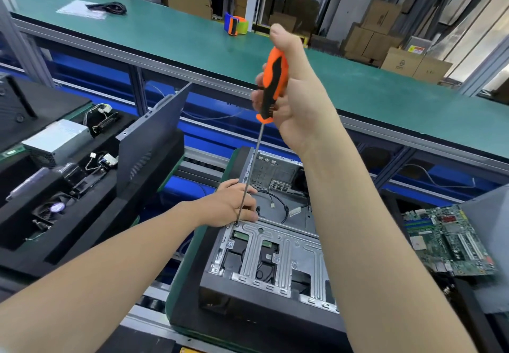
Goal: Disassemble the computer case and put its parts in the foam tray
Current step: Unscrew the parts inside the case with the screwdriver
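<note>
Forearms [110, 270] frame case [275, 248] as screwdriver [271, 85] meets screw [237, 223].
Right hand [297, 104], 12 o'clock, wraps fingers round handle to turn; left hand [234, 206], fingers together, braces case.

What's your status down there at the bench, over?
Right hand grips orange-and-black screwdriver, tip on screw in silver metal bracket. Left hand rests on black computer case rim. Nothing blocking.
</note>
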### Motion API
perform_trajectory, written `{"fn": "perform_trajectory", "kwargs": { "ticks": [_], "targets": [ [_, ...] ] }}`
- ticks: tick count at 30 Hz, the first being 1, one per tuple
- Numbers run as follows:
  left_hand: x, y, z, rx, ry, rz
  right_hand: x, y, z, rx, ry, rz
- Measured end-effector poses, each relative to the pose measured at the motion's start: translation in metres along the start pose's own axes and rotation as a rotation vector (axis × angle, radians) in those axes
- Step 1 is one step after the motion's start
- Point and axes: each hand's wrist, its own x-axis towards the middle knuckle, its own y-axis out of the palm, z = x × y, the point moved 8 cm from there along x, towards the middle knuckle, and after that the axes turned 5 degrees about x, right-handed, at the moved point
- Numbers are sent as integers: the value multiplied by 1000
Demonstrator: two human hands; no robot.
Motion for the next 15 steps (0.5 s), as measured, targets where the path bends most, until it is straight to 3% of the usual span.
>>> {"fn": "perform_trajectory", "kwargs": {
  "ticks": [4,7,11,15],
  "targets": [
    [1,-1,-2,4,-23,-4,-29,-17,17,6,-322,-463],
    [-1,-2,-4,25,-21,-16,-42,-12,19,14,-487,-544],
    [-4,-3,-8,46,-21,-8,-29,-1,17,-87,-427,-390],
    [-4,-4,-9,58,-19,15,-9,17,15,-4,-262,51]
  ]
}}
